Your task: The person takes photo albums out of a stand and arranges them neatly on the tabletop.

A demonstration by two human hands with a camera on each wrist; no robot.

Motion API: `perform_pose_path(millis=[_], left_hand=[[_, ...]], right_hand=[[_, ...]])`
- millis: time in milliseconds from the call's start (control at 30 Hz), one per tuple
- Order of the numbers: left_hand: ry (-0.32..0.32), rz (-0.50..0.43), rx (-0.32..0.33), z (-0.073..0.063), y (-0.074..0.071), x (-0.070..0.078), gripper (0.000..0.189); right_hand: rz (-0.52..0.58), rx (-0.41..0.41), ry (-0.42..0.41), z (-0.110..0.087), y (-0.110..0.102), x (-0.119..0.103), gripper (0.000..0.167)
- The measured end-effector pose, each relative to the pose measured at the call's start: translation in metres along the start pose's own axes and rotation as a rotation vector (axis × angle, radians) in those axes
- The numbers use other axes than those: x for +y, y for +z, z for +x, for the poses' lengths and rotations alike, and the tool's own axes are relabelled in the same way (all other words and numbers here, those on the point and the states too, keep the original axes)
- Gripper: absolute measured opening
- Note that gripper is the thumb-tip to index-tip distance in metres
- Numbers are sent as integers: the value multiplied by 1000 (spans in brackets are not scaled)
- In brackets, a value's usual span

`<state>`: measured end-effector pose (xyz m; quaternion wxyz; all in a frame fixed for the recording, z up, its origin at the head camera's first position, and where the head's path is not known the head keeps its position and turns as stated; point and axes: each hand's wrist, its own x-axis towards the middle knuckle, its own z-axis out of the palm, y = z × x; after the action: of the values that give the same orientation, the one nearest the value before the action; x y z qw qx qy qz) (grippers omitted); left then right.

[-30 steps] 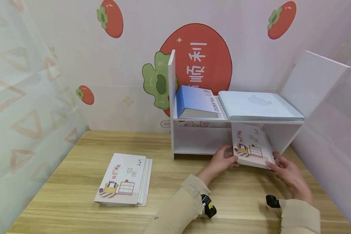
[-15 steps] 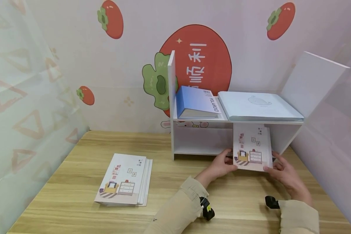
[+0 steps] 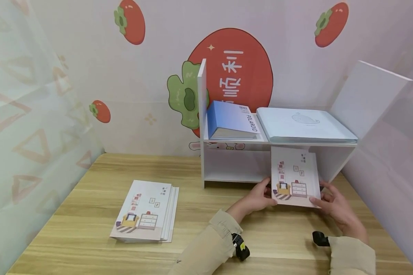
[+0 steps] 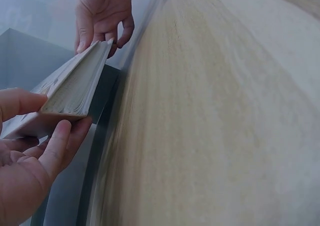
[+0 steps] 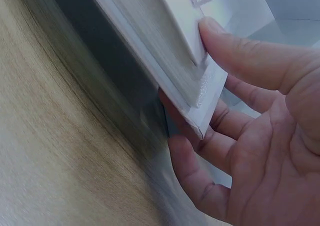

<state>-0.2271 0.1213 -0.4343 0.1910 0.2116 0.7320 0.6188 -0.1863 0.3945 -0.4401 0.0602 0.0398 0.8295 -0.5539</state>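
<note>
Both hands hold a thin white book (image 3: 294, 176) with a room drawing on its cover, tilted up in front of the lower opening of the white shelf (image 3: 237, 168). My left hand (image 3: 259, 196) pinches its lower left corner, thumb on the cover. My right hand (image 3: 332, 202) pinches the lower right corner, thumb on top and fingers underneath. The book's page edge (image 4: 80, 78) runs between the two hands in the left wrist view. The book's corner (image 5: 200, 93) sits under the right thumb (image 5: 250, 56) in the right wrist view.
A stack of matching books (image 3: 146, 210) lies on the wooden table (image 3: 89, 244) at the left. On the shelf's top board lie a blue Polaroid album (image 3: 230, 120) and a pale blue album (image 3: 304, 124). A wall panel stands close at the right.
The book has straightened from a rightward tilt to nearly square and come slightly toward me and left. Both hands shifted with it, keeping their hold on the lower corners.
</note>
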Motion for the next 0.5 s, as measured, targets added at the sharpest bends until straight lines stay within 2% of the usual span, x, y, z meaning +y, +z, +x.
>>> perform_pose_path(millis=[133, 500], left_hand=[[2, -12, -7, -1, -1, -2, 78], [1, -33, -9, -9, -3, -2, 81]], right_hand=[[23, -12, -22, 0, 1, 2, 95], [42, -32, -51, -7, 4, -10, 88]])
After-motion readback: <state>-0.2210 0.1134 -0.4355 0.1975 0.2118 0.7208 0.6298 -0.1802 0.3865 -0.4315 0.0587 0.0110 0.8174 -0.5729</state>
